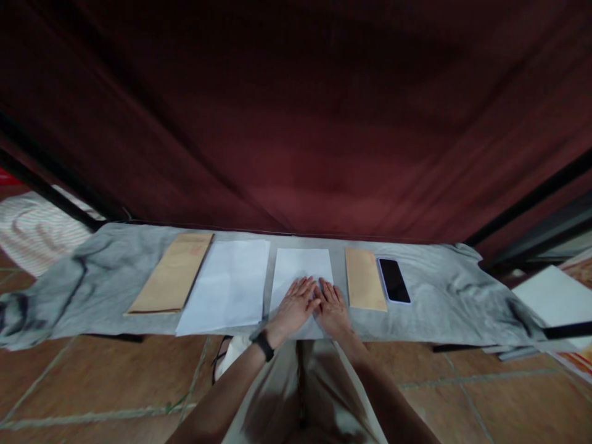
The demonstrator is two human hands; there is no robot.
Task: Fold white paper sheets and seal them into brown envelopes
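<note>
My left hand (296, 304) and my right hand (331, 306) lie flat, side by side, fingers apart, on the near part of a white sheet of paper (303, 265) in the middle of a grey cloth-covered surface (102, 277). A black band sits on my left wrist. Left of that sheet lies a larger stack of white paper (227, 285), and further left a large brown envelope (176, 271). To the right of my hands lies a small brown envelope (364, 277), with a black phone (394, 280) next to it.
A dark red curtain (296, 111) hangs behind the surface. The floor has brown tiles (92, 382). A striped cloth (32, 228) lies at the far left. More white paper (555, 296) and a black bar sit at the right edge.
</note>
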